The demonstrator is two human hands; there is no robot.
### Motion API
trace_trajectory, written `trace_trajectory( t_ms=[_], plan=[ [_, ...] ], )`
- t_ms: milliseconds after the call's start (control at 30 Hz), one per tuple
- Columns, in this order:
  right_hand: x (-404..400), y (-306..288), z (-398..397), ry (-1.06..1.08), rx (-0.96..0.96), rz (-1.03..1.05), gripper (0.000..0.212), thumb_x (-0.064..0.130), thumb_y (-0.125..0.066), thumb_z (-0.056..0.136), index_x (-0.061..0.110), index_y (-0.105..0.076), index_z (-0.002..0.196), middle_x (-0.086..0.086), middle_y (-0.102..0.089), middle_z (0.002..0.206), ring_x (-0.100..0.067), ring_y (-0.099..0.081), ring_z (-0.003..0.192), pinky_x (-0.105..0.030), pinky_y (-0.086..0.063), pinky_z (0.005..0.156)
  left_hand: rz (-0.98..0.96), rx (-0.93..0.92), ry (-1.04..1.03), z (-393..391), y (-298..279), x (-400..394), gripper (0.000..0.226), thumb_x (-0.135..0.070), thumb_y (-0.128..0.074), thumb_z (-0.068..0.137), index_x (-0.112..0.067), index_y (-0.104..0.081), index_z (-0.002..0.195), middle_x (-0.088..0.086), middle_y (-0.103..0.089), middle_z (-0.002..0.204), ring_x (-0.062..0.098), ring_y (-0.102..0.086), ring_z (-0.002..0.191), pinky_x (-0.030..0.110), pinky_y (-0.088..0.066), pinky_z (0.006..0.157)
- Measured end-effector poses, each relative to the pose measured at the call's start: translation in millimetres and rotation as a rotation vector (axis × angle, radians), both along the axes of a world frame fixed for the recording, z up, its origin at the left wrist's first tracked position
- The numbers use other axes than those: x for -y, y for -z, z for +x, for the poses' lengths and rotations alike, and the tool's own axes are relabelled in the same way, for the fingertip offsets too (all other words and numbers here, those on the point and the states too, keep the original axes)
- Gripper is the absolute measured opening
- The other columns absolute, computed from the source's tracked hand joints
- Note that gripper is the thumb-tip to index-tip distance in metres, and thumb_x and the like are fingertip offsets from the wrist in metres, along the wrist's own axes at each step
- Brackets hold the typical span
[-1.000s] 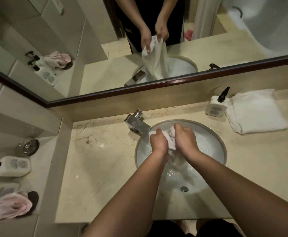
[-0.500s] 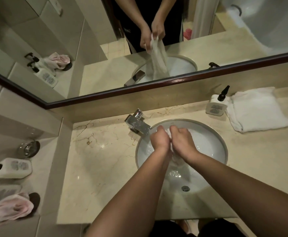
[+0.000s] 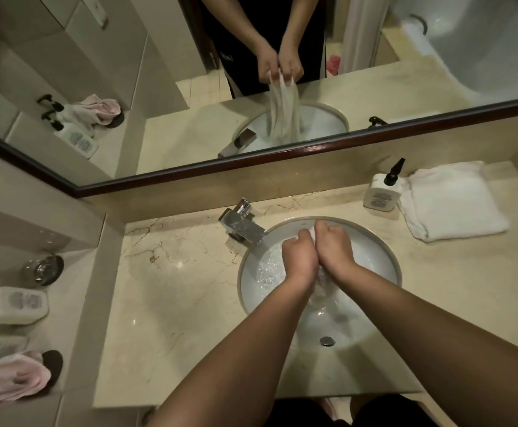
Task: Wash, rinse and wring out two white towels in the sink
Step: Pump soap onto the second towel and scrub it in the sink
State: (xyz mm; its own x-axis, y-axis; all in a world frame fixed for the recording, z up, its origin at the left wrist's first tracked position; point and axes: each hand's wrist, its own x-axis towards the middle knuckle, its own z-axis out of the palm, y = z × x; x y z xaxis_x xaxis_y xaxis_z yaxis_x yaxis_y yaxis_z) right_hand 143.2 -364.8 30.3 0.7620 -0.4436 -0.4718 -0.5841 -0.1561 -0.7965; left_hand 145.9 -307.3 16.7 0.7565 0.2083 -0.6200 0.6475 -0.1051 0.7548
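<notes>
Your left hand and right hand, pressed together at frame centre, fingers curled, grip wet white towel hanging into round white sink basin. Second folded white towel lies upper right on marble counter, touching white pump bottle.

- The place was a bathroom, probably in a hotel.
- A round white sink sat in a beige marble counter, with a chrome faucet at its edge.
- A wide mirror with a dark frame hung above the counter.
- A pump bottle stood beside a folded white towel.
- The mirror showed a bathtub.
</notes>
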Motion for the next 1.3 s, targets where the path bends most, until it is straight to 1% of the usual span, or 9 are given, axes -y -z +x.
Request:
trace_trajectory(
  t_ms=[133, 233, 467, 600, 733, 900, 1033, 1200, 1300],
  plan=[
    [-10.5, 0.6, -19.4, -0.091, -0.002, 0.014, 0.042, 0.027, -0.042, 0.095, 0.013, -0.047, 0.056, -0.005, -0.052, 0.059, -0.026, -0.049, 0.062, -0.033, -0.035, 0.060, -0.059, -0.035, -0.140, 6.6, 4.0, -11.6, 0.034, -0.017, -0.049, 0.093, -0.013, -0.046, 0.059, 0.002, -0.050, 0.056, 0.022, -0.048, 0.056, 0.032, -0.039, 0.061],
    [7.3, -1.3, -9.2, -0.009, -0.001, -0.041, 0.043, 0.026, -0.040, 0.096, 0.007, -0.054, 0.060, -0.012, -0.060, 0.066, -0.030, -0.054, 0.068, -0.038, -0.038, 0.063, -0.079, 0.000, 0.025, -5.6, -0.6, 3.3, 0.033, -0.020, -0.047, 0.094, -0.013, -0.051, 0.062, 0.002, -0.053, 0.058, 0.020, -0.051, 0.056, 0.030, -0.040, 0.057],
    [-6.7, -7.4, -12.8, -0.090, 0.030, -0.064, 0.044, 0.025, -0.040, 0.098, 0.014, -0.044, 0.055, -0.003, -0.048, 0.058, -0.021, -0.045, 0.058, -0.034, -0.032, 0.054, -0.009, 0.041, -0.048, 14.1, -5.6, -7.5, 0.036, -0.013, -0.045, 0.096, -0.014, -0.040, 0.060, 0.000, -0.043, 0.057, 0.015, -0.039, 0.052, 0.029, -0.031, 0.047],
    [7.8, -9.1, 2.8, 0.011, 0.028, -0.062, 0.046, 0.023, -0.039, 0.097, 0.012, -0.042, 0.053, -0.005, -0.046, 0.056, -0.027, -0.047, 0.066, -0.034, -0.030, 0.059, -0.025, 0.064, 0.054, -3.5, -10.2, 5.5, 0.036, -0.018, -0.045, 0.098, -0.013, -0.044, 0.062, 0.001, -0.046, 0.056, 0.017, -0.042, 0.051, 0.030, -0.034, 0.054],
    [-11.3, -6.3, -20.2, -0.107, 0.005, -0.016, 0.042, 0.026, -0.040, 0.098, 0.013, -0.047, 0.058, -0.003, -0.050, 0.058, -0.024, -0.049, 0.061, -0.031, -0.031, 0.053, -0.018, 0.001, -0.052, 11.8, -3.6, -12.2, 0.034, -0.016, -0.044, 0.097, -0.012, -0.043, 0.063, 0.003, -0.046, 0.060, 0.018, -0.042, 0.055, 0.032, -0.034, 0.057],
    [2.9, -4.5, -0.4, 0.013, 0.005, -0.040, 0.046, 0.023, -0.039, 0.098, 0.011, -0.045, 0.054, -0.014, -0.053, 0.066, -0.029, -0.051, 0.071, -0.034, -0.034, 0.064, 0.000, 0.045, 0.122, 0.9, -5.9, -1.0, 0.036, -0.022, -0.047, 0.098, -0.013, -0.046, 0.063, 0.002, -0.047, 0.059, 0.018, -0.044, 0.054, 0.030, -0.035, 0.056],
    [-16.7, -4.4, -15.1, -0.063, -0.006, -0.006, 0.042, 0.025, -0.040, 0.097, 0.012, -0.047, 0.058, -0.010, -0.053, 0.066, -0.029, -0.050, 0.068, -0.034, -0.035, 0.064, -0.001, 0.020, -0.021, 16.4, -5.0, -16.8, 0.035, -0.015, -0.046, 0.096, -0.013, -0.042, 0.061, 0.000, -0.045, 0.057, 0.017, -0.041, 0.054, 0.031, -0.033, 0.056],
    [0.2, -5.4, 5.7, 0.126, -0.014, -0.005, 0.044, 0.025, -0.037, 0.099, 0.008, -0.049, 0.060, -0.022, -0.062, 0.080, -0.034, -0.055, 0.077, -0.040, -0.039, 0.069, 0.014, 0.087, 0.202, 5.0, -12.6, -2.5, 0.035, -0.023, -0.046, 0.099, -0.015, -0.045, 0.064, 0.002, -0.044, 0.057, 0.018, -0.042, 0.055, 0.030, -0.032, 0.055],
    [-9.0, -3.9, -6.6, 0.055, 0.006, 0.016, 0.039, 0.024, -0.039, 0.098, 0.011, -0.047, 0.061, -0.010, -0.055, 0.065, -0.029, -0.051, 0.066, -0.034, -0.035, 0.061, 0.090, 0.067, 0.117, 18.7, -11.5, -8.9, 0.033, -0.021, -0.044, 0.100, -0.011, -0.048, 0.069, 0.004, -0.046, 0.061, 0.018, -0.041, 0.055, 0.027, -0.035, 0.051]
  ],
)
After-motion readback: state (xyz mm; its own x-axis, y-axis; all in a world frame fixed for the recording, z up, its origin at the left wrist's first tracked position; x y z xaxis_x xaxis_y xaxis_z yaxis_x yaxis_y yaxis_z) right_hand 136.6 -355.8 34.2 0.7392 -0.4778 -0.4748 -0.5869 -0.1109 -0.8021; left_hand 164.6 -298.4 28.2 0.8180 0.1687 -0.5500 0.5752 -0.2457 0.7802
